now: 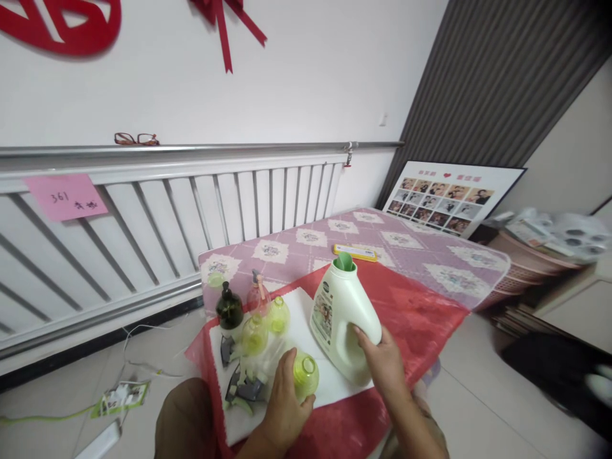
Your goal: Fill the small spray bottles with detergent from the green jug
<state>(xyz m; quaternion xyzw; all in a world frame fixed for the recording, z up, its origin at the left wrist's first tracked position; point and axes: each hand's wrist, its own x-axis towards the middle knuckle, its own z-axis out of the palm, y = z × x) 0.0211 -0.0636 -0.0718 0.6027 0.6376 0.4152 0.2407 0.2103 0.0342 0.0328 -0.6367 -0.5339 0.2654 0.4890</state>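
Tabletop (329,237) with blurred, perhaps clear bottle (270,358).

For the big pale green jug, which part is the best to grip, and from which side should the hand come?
I would grip the handle of the jug from the right, where the right hand already holds it. The loop stands out on that side, leaving the green spout at the top free.

A white radiator (268,197) is mounted at nine to twelve o'clock on the white wall (306,70); grey ribbed panelling (463,83) is seen at two, pale floor tiles (482,382) at four.
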